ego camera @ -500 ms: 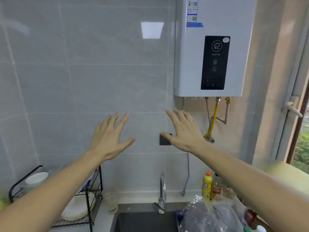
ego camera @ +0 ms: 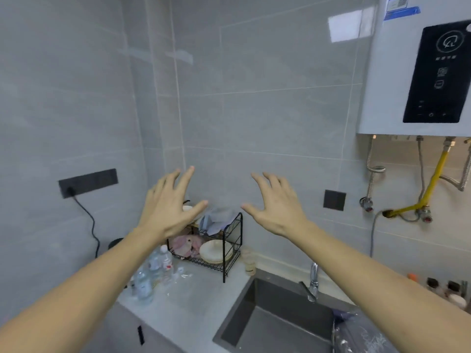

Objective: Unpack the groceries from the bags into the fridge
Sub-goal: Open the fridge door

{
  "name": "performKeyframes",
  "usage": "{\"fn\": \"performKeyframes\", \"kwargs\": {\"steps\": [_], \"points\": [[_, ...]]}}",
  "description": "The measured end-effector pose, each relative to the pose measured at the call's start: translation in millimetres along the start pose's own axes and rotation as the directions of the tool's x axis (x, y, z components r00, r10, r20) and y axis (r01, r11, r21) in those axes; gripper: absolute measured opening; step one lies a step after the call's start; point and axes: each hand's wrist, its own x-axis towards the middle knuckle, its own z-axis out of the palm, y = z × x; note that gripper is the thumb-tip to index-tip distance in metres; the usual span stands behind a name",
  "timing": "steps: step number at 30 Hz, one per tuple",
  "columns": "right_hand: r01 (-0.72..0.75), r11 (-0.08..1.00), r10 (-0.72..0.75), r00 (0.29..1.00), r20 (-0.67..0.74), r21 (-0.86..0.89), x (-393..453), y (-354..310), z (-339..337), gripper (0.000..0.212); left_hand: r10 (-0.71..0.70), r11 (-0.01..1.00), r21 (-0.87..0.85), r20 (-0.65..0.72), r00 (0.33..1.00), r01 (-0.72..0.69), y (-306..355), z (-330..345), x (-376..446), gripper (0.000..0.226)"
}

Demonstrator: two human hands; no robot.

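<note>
Kitchen wall bkgd: left hand (ego camera: 167,208), right hand (ego camera: 276,208) raised, fingers spread, empty, above tabletop (ego camera: 188,309) w/ sink (ego camera: 275,324), bag (ego camera: 356,332).

No wording was legible. The white wall-mounted water heater (ego camera: 390,80) bore a black glossy control panel (ego camera: 437,72) with a circular emblem and blurred characters. Its blue-and-white sticker (ego camera: 400,8) was unreadable.
</note>
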Motion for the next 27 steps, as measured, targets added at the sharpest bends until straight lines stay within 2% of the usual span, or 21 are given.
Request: {"fn": "performKeyframes", "kwargs": {"steps": [6,11,17,21,27], "points": [[0.235,0.959,-0.241,0.970,0.022,0.158,-25,-119,10,0.086,-0.235,0.959,0.154,-0.038,0.971,0.238,-74,-95,-116,0.093],[0.385,0.877,-0.403,0.915,0.005,0.287,-54,-235,8,0.084,-0.330,0.888,0.314,-0.077,0.941,0.337,-121,-183,-216,0.091],[0.530,0.729,-0.571,0.820,-0.043,0.433,-116,-393,-4,0.080,-0.452,0.772,0.411,-0.182,0.873,0.485,-165,-299,-349,0.088],[0.606,0.617,-0.667,0.741,-0.074,0.501,-174,-499,-23,0.078,-0.527,0.671,0.433,-0.293,0.797,0.603,-187,-386,-450,0.088],[0.681,0.452,-0.760,0.632,-0.151,0.577,-274,-645,-68,0.080,-0.570,0.515,0.503,-0.403,0.716,0.694,-203,-518,-593,0.089]]}}
